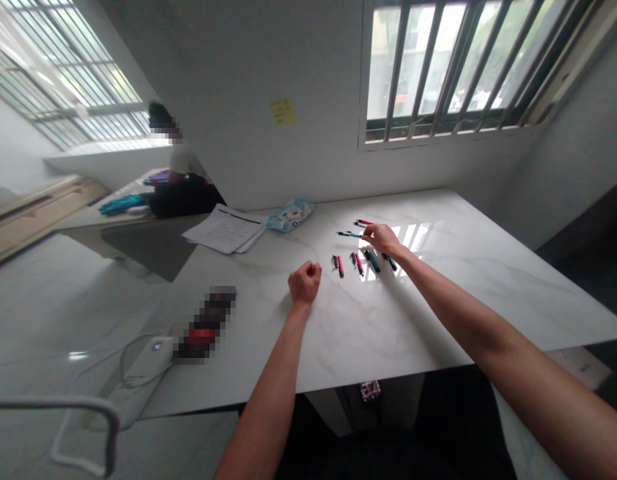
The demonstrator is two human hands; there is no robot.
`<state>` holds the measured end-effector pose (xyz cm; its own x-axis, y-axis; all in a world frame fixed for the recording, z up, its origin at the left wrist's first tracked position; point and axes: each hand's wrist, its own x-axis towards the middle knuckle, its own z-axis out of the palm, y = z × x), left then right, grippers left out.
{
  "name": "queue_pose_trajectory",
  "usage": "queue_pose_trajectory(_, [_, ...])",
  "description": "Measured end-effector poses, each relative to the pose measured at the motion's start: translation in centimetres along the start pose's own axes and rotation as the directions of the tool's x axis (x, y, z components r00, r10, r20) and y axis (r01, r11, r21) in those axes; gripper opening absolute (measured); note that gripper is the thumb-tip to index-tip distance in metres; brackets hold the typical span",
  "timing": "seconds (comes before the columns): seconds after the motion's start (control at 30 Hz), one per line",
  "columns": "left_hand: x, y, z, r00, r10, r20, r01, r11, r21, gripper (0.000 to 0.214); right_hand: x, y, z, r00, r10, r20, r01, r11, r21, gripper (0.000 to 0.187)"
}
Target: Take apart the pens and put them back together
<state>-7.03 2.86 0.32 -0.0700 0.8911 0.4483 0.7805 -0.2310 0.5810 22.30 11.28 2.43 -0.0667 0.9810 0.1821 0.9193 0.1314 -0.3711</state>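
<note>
My right hand (381, 239) is closed in a pinch at the right end of a teal pen (350, 234), which lies level near the table's far side. Just behind it is a red pen (364, 223), partly covered by the hand. Nearer to me is a row of separated pen parts: a red barrel (341, 267) beside black pieces, another red barrel (359, 264), a teal barrel (373, 261), and a dark set (390, 261) partly under my right wrist. My left hand (304, 283) rests on the table as a fist, left of the row, with nothing showing from it.
Printed sheets (228, 228) and a blue-white soft packet (290, 215) lie by the wall. At the left are a blurred dark object (207, 327) and a white power strip (147, 360) with a cable. Another person sits far left. A barred window is above the white marbled table (488, 280).
</note>
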Motion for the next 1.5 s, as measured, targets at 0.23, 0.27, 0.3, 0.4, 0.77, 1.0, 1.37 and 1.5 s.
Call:
queue_pose_trajectory(0.23, [-1.0,2.8,-1.6,0.953,0.273,-0.133,-0.263,0.961,0.083,0.025,-6.2,-4.4,-1.4,0.982,-0.054,-0.182,0.119,0.924,0.364,0.026])
queue_pose_trajectory(0.27, [-1.4,3.6,-1.8,0.941,0.311,-0.130,-0.299,0.948,0.105,0.033,-7.4,-4.9,-1.4,0.981,-0.084,-0.173,0.146,0.914,0.379,0.027])
queue_pose_trajectory(0.3, [-1.8,4.3,-1.9,0.925,0.371,-0.081,-0.361,0.925,0.115,0.038,-8.7,-5.4,-1.4,0.980,-0.119,-0.162,0.176,0.897,0.405,0.030])
queue_pose_trajectory(0.4, [-3.1,6.1,-1.7,0.856,0.495,0.151,-0.505,0.862,0.034,0.041,-12.1,-6.2,-1.5,0.981,-0.158,-0.116,0.196,0.802,0.564,0.034])
queue_pose_trajectory(0.77, [-7.8,9.2,-0.8,0.898,0.269,0.348,-0.203,0.955,-0.214,0.027,-16.8,-6.7,-2.7,0.983,0.008,-0.185,0.108,0.786,0.609,0.052])
queue_pose_trajectory(1.0, [-7.9,8.6,-0.7,0.855,0.205,0.476,0.003,0.916,-0.401,0.039,-18.2,-7.0,-3.5,0.989,-0.102,-0.105,0.146,0.717,0.682,0.024])
queue_pose_trajectory(1.37, [-8.2,8.8,0.3,0.680,0.240,0.692,0.432,0.632,-0.644,0.053,-19.6,-6.5,-2.1,0.985,0.079,-0.151,0.108,0.396,0.912,0.025])
queue_pose_trajectory(1.5, [-8.2,8.4,0.4,0.540,0.266,0.799,0.638,0.489,-0.594,0.056,-20.1,-5.6,-2.7,0.972,0.129,-0.197,0.145,0.334,0.931,0.023])
